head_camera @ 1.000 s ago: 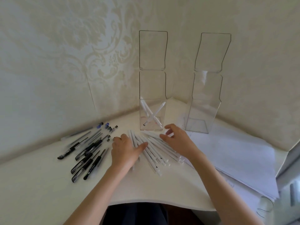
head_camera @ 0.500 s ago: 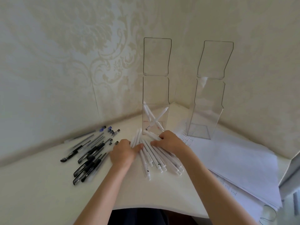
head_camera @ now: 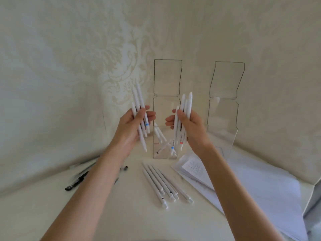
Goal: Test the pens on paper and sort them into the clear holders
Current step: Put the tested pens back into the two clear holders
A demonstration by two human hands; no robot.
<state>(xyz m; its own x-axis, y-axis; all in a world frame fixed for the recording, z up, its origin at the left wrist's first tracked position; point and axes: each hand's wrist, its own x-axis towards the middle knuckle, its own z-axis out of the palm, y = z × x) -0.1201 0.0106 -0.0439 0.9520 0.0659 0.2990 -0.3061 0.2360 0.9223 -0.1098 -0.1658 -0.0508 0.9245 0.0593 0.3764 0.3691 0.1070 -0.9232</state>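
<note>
The scene is seen in one view only, from a wide-angle camera worn on the person's head. It faces forward and down, into a corner where two walls meet. The desk fills the lower half of the frame and the walls the upper half. Both forearms enter from the lower edge. The left hand and right hand, each holding white pens, are raised at the centre, close to the lens. The edges of the clear holders look bent.

The left holder and right holder are standing at the table's back; loose pens are lying before them, paper lying rightward.
</note>
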